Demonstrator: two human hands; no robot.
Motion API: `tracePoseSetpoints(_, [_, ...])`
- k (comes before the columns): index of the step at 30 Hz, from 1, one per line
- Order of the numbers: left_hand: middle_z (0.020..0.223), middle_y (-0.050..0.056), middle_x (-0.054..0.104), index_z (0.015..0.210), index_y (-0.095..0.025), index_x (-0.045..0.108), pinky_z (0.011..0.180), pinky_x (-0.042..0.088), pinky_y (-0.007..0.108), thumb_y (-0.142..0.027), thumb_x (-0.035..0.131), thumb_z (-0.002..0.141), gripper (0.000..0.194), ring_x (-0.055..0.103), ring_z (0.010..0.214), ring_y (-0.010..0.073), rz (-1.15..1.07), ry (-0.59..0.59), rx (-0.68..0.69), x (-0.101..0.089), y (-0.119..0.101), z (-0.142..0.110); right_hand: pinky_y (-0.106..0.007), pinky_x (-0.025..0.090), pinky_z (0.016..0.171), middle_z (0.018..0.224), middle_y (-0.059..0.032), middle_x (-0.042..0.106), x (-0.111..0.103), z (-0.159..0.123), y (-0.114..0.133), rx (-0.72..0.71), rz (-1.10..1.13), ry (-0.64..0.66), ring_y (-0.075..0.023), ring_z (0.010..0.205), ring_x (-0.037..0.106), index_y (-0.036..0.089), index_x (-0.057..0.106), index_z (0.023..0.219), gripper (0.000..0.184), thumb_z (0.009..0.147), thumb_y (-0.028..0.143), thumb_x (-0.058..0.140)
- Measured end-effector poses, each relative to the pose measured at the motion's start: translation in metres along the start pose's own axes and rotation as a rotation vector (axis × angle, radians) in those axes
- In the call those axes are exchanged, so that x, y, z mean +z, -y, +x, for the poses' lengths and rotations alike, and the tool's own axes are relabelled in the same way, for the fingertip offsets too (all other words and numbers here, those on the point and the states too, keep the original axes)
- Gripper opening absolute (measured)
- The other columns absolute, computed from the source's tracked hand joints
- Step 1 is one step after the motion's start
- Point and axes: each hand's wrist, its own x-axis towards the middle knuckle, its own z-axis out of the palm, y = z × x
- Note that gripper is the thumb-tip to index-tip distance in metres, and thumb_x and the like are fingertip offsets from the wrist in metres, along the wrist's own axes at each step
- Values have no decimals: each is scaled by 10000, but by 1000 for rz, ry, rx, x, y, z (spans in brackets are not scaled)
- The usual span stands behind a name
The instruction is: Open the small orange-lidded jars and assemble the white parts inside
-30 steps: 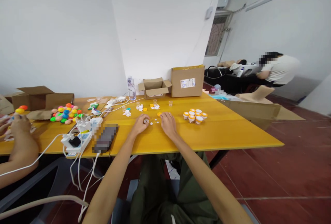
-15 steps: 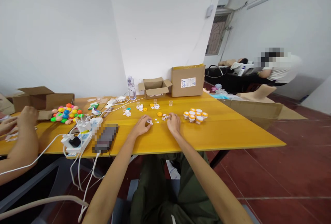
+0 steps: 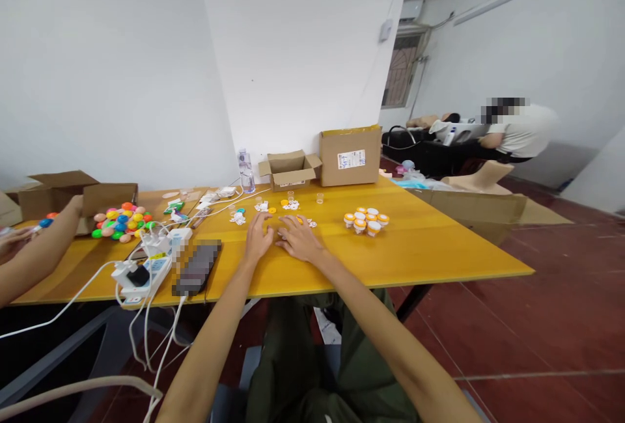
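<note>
My left hand (image 3: pixel 258 239) rests over the table with its fingers curved forward and the thumb apart; I see nothing in it. Close beside it, my right hand (image 3: pixel 300 241) lies low with fingers spread, pointing left at the left hand. Just past the right fingers are small white plastic parts (image 3: pixel 311 223), and a yellow disc there is partly covered by the hand. Farther back sit more white parts (image 3: pixel 237 218), a yellow ring (image 3: pixel 272 210) and a small clear cup (image 3: pixel 319 198). To the right stands a cluster of white pieces with orange-rimmed tops (image 3: pixel 360 224).
An open carton (image 3: pixel 291 179), a closed box (image 3: pixel 349 161) and a water bottle (image 3: pixel 247 172) line the wall. On my left are a phone (image 3: pixel 198 267), a power strip (image 3: pixel 151 267) with cables, and colourful balls (image 3: pixel 122 220). Another person's arm (image 3: pixel 43 260) reaches in at far left.
My right hand has moved left from the small parts, its fingers now spread near my left hand. The white part in my left fingers no longer shows. The neighbour's arm has shifted.
</note>
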Motion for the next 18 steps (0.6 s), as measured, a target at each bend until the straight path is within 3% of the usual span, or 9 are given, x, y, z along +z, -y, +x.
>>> tracePoseSetpoints(5, [1073, 53, 682, 1000, -262, 612, 1033, 491, 414, -106, 506, 797, 277, 624, 1113, 251, 40, 11, 43, 0, -1, -1, -519, 389, 1067, 1284, -138, 662, 4, 16, -2, -6, -18, 87, -288, 1268, 536, 228, 750, 1025, 225, 965, 348, 569])
tracePoseSetpoints(9, [1050, 52, 681, 993, -264, 621, 1010, 500, 411, -105, 506, 803, 273, 629, 1087, 252, 54, 13, 54, 1, 1, -1, -530, 356, 1103, 1217, -113, 697, 7, 18, -11, 31, -34, 85, -277, 1255, 548, 254, 765, 997, 235, 975, 312, 539])
tracePoseSetpoints(18, [1043, 59, 682, 979, -254, 630, 997, 502, 411, -106, 514, 812, 252, 634, 1072, 255, 72, 56, 54, 2, 1, -2, -515, 428, 1042, 1337, -108, 661, 0, 8, -40, 223, -4, 135, -288, 1275, 547, 281, 747, 1097, 264, 988, 315, 509])
